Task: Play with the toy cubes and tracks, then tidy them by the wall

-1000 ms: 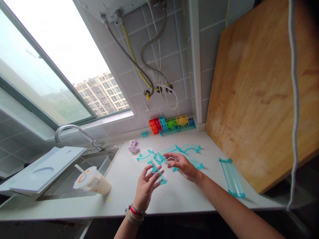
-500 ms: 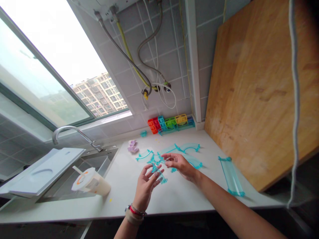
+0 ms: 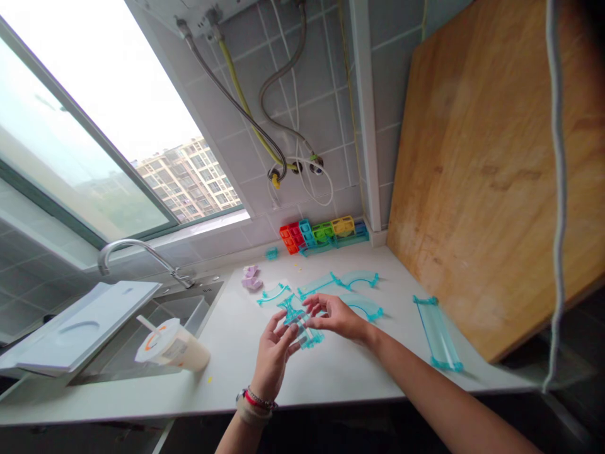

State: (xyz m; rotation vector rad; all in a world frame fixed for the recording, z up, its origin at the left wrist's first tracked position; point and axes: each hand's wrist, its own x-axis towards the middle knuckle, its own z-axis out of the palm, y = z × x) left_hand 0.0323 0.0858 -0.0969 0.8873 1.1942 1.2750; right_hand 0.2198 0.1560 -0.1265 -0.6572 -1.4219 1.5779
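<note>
My left hand [image 3: 273, 354] and my right hand [image 3: 333, 315] meet over the white countertop [image 3: 331, 372], both pinching clear teal track pieces [image 3: 302, 326] between their fingertips. The left holds a straight piece from below. The right presses a second piece against it from the right. More teal curved track pieces [image 3: 352, 279] lie flat just behind the hands, and another curved one [image 3: 273, 294] lies to the left. A long straight teal track [image 3: 437, 332] rests at the right.
A row of coloured blocks [image 3: 321, 234] stands against the tiled wall. Small purple pieces [image 3: 250, 278] lie near the sink [image 3: 142, 334]. A lidded cup [image 3: 172, 346] lies in the sink beside a white board [image 3: 75, 325]. A big wooden board [image 3: 491, 170] leans at the right.
My right hand has moved left and brought its teal piece against the piece in my left hand. The two hands are now touching. The camera has shifted slightly.
</note>
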